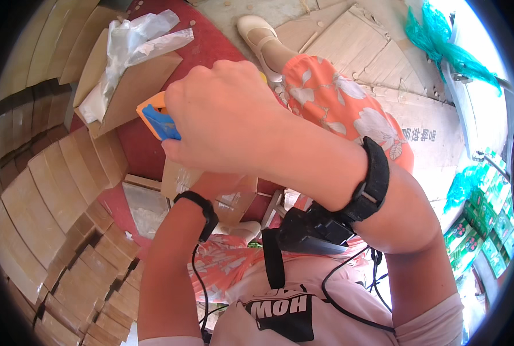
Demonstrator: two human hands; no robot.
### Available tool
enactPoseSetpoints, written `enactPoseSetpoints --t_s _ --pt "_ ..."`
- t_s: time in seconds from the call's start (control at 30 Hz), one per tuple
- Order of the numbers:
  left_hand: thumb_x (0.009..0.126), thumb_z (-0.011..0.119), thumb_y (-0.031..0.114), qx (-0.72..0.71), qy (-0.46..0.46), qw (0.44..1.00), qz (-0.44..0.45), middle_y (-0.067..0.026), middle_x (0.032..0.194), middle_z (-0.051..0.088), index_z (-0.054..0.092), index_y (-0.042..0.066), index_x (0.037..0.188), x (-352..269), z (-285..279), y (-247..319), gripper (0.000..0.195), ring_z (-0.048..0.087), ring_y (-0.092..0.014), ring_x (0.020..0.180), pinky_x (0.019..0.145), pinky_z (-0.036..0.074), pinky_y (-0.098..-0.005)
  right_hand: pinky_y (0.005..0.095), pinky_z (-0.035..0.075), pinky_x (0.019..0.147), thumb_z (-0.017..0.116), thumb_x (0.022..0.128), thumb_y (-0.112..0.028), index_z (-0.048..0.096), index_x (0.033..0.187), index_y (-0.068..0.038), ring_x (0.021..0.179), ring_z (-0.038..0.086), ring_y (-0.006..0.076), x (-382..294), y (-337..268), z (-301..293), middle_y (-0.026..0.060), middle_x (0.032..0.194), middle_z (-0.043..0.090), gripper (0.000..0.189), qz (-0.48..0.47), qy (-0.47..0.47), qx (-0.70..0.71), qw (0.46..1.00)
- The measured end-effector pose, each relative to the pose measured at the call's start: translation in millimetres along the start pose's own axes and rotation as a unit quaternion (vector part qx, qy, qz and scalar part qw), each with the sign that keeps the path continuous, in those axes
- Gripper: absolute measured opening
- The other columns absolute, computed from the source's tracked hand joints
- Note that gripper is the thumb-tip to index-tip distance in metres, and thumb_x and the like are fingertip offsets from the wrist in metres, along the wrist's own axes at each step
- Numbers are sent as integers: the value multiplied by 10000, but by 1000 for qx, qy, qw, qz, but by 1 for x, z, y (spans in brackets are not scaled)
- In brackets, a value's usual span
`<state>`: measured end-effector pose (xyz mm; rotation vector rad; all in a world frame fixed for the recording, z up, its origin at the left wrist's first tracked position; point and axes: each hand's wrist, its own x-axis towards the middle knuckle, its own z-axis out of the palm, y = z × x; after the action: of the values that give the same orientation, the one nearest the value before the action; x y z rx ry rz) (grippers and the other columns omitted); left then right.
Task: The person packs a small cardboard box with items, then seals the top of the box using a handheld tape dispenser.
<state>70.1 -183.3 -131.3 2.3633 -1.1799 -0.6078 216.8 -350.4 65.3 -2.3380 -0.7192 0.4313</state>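
My right hand (226,112) is closed around an orange-and-blue hand tool (161,120) that looks like a packing-tape dispenser. Most of the tool is covered by the fist, and a bit of yellow shows past the far side of the knuckles. Below and behind that forearm is my left hand (223,184), of which only the back near the wrist shows; its fingers are hidden. It is over or against a cardboard box (236,208) with shiny clear tape on it. Whether it grips the box cannot be seen.
An open carton (140,88) with plastic film (131,43) draped over it stands at the upper left. Stacked cartons (36,207) line the left side. Flattened cardboard (417,129) lies at right, near green packages (481,225). Black cables (339,298) hang by my body.
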Motion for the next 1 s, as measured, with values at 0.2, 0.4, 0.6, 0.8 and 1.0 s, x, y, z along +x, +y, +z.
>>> enactPoseSetpoints --t_s 0.2,0.4,0.6,0.8,1.0 --pt "892 501 317 53 -115 992 15 -137 1290 507 507 103 1272 -7 12 1 436 448 -320 1221 1054 313 -419 375 510 735 650 677 -341 694 872 -68 853 656 291 13 -18 -3 122 883 670 338 57 -71 -10 996" --pt "933 413 333 -103 245 920 -287 -110 1402 420 387 45 1367 -41 -1 47 522 291 -318 1350 1119 181 -463 391 529 722 662 656 -429 680 806 -9 773 666 309 9 -10 8 159 807 675 447 51 -38 -57 996" --pt "900 455 435 63 72 945 -312 -65 1498 261 284 100 1433 -102 70 96 652 188 -270 1395 1139 98 -460 383 522 707 683 636 -524 673 804 14 766 664 305 16 -39 45 175 802 671 563 50 -18 -2 999" --pt "884 493 387 -35 209 939 -269 -75 1513 216 262 144 1447 -102 53 108 655 186 -295 1394 1134 103 -480 358 511 654 721 669 -513 655 817 42 705 661 260 -6 -31 68 173 754 660 578 143 -33 134 980" --pt "798 571 195 58 115 977 -171 -144 1496 219 273 190 1444 -97 80 96 711 210 -295 1385 1129 114 -504 309 492 578 739 701 -462 637 794 53 626 621 161 -30 -24 73 119 690 634 533 183 16 189 965"
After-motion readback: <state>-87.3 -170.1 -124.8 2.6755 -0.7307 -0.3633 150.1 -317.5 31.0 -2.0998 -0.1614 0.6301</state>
